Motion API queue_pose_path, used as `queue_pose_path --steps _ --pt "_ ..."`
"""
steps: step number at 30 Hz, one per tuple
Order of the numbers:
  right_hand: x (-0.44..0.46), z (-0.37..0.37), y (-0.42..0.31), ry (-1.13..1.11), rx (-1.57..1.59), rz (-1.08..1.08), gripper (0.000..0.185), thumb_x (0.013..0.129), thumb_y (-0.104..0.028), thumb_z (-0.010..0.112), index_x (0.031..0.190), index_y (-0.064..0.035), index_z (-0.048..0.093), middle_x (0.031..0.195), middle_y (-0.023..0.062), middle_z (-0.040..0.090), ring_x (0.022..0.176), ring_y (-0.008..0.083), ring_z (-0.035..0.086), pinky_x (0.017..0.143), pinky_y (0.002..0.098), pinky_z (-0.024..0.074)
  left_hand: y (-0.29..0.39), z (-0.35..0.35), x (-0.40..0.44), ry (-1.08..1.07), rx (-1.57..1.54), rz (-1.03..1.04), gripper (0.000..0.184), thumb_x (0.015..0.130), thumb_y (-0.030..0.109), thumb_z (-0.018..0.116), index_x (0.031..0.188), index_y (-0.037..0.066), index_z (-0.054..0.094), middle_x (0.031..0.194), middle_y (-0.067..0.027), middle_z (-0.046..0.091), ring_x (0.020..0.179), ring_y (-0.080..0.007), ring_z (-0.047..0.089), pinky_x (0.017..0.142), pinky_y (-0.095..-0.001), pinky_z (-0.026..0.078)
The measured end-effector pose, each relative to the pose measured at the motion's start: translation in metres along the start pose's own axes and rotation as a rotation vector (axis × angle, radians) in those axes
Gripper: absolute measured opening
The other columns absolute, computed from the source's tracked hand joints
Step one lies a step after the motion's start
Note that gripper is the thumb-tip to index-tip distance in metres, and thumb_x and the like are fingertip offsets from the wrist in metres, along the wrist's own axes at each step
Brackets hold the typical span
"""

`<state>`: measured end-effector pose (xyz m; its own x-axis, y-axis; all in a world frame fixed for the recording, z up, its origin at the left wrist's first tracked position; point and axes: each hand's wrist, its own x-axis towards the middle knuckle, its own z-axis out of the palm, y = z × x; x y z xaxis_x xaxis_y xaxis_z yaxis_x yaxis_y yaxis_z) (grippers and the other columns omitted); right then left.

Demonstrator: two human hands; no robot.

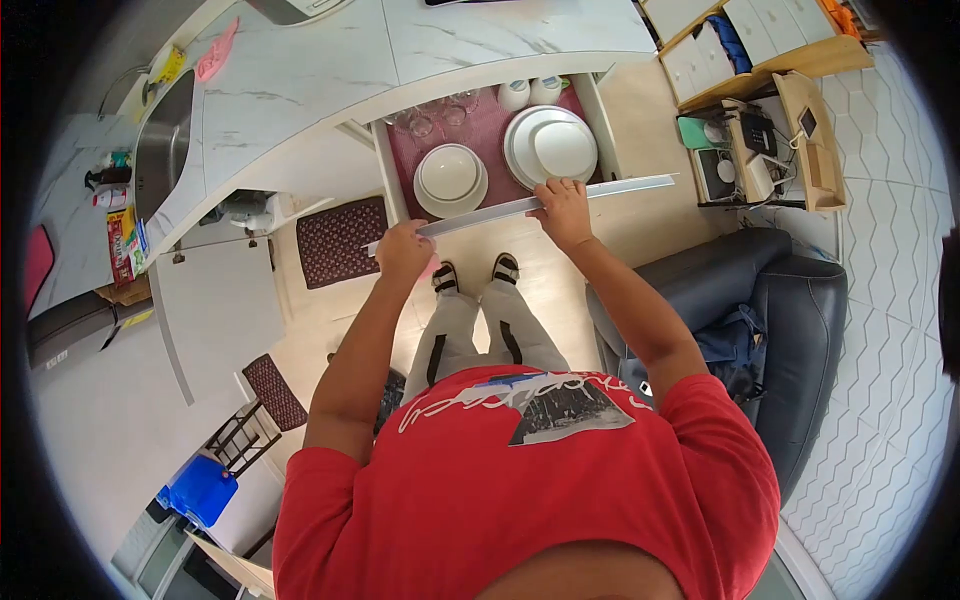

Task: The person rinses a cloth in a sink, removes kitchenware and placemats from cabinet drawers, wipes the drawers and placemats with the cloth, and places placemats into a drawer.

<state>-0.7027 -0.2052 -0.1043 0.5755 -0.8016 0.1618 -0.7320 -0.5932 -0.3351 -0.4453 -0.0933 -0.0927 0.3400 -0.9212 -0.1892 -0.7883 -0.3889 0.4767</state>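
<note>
Grips (403, 251) (562, 213) on drawer edge (480, 216), seemingly metal

- And the pink item (432, 267), mostly hidden behind the left hand (404, 252)!
- Glasses (421, 126), partly tucked under the bench (300, 65)!
- Dark object (462, 2), sliced off by the top edge!

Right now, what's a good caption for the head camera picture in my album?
Left hand and right hand on an open drawer of white dishes and clear glasses.
</note>
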Motion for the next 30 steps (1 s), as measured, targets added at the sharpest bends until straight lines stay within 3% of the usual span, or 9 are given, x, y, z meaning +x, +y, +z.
queue_pose_path --steps 8,11,14,16,18,21,23,25,30 --pt "-0.016 -0.011 -0.013 -0.039 -0.013 0.053 0.032 0.059 -0.023 0.072 0.085 -0.0110 0.057 0.084 0.0049 0.052 0.088 0.0227 0.049 0.082 0.0379 0.0332 -0.001 -0.003 -0.017 -0.099 -0.052 0.023 0.038 0.063 0.015 0.055 0.100 0.011 0.063 0.091 -0.0157 0.062 0.083 -0.0294 0.059 0.073 -0.0369 0.047" --pt "-0.014 -0.024 -0.038 0.143 -0.021 0.039 0.034 0.061 -0.020 0.071 0.091 -0.0106 0.058 0.091 0.0081 0.054 0.094 0.0254 0.049 0.085 0.0392 0.0330 -0.002 -0.006 -0.015 -0.047 -0.132 0.184 0.049 0.064 0.011 0.054 0.113 0.008 0.054 0.096 -0.0175 0.059 0.085 -0.0304 0.058 0.074 -0.0362 0.047" --pt "-0.034 -0.025 -0.088 0.001 0.589 0.127 0.033 0.067 -0.015 0.068 0.096 -0.0054 0.057 0.093 0.0109 0.056 0.092 0.0295 0.051 0.085 0.0377 0.0379 0.019 -0.021 -0.030 0.022 -0.395 0.386 0.064 0.065 0.002 0.052 0.128 0.008 0.040 0.096 -0.0148 0.056 0.087 -0.0251 0.056 0.077 -0.0298 0.044" --pt "-0.049 -0.008 -0.122 -0.054 1.093 0.318 0.019 0.078 -0.016 0.062 0.090 -0.0029 0.055 0.084 0.0069 0.056 0.079 0.0161 0.054 0.071 0.0270 0.0426 0.029 -0.025 -0.038 -0.427 -0.849 0.084 0.069 0.068 0.000 0.052 0.133 0.010 0.032 0.092 -0.0082 0.050 0.084 -0.0168 0.050 0.076 -0.0255 0.041" --pt "-0.059 -0.003 -0.125 -0.310 1.514 0.626 0.013 0.081 -0.014 0.060 0.085 -0.0036 0.053 0.080 0.0015 0.053 0.077 0.0099 0.051 0.070 0.0222 0.0411 0.034 -0.037 -0.041 -0.554 -0.859 0.077 0.071 0.069 0.002 0.054 0.135 0.012 0.029 0.090 -0.0049 0.047 0.081 -0.0126 0.047 0.073 -0.0231 0.041" --pt "-0.069 -0.017 -0.124 -0.446 1.728 0.811 0.010 0.081 -0.011 0.058 0.084 -0.0080 0.049 0.083 -0.0025 0.050 0.074 0.0055 0.047 0.066 0.0197 0.0382 0.022 -0.030 -0.043 -0.669 -0.713 0.234 0.073 0.070 0.005 0.057 0.136 0.012 0.026 0.092 -0.0074 0.048 0.083 -0.0150 0.049 0.074 -0.0244 0.041" --pt "-0.079 -0.013 -0.116 -0.382 1.656 0.745 0.010 0.080 -0.010 0.059 0.082 -0.0084 0.049 0.086 -0.0013 0.051 0.077 0.0065 0.048 0.067 0.0205 0.0394 0.022 -0.024 -0.044 -0.497 -0.617 0.488 0.067 0.071 0.009 0.061 0.132 0.011 0.034 0.086 -0.0078 0.050 0.078 -0.0163 0.051 0.072 -0.0256 0.042" --pt "-0.083 -0.023 -0.116 -0.140 1.414 0.609 0.012 0.079 -0.009 0.060 0.077 -0.0081 0.048 0.095 0.0032 0.054 0.083 0.0088 0.051 0.070 0.0222 0.0424 0.019 -0.023 -0.036 -0.604 -0.512 0.463 0.061 0.072 0.011 0.062 0.128 0.009 0.040 0.082 -0.0073 0.051 0.075 -0.0170 0.052 0.070 -0.0264 0.043" --pt "-0.095 -0.051 -0.100 -0.057 1.340 0.629 0.018 0.076 -0.005 0.063 0.076 -0.0035 0.046 0.095 0.0080 0.054 0.090 0.0131 0.049 0.080 0.0259 0.0398 0.030 -0.019 -0.026 -0.723 -0.408 0.565 0.044 0.075 0.011 0.062 0.117 0.006 0.052 0.076 -0.0064 0.054 0.065 -0.0159 0.052 0.065 -0.0268 0.043"
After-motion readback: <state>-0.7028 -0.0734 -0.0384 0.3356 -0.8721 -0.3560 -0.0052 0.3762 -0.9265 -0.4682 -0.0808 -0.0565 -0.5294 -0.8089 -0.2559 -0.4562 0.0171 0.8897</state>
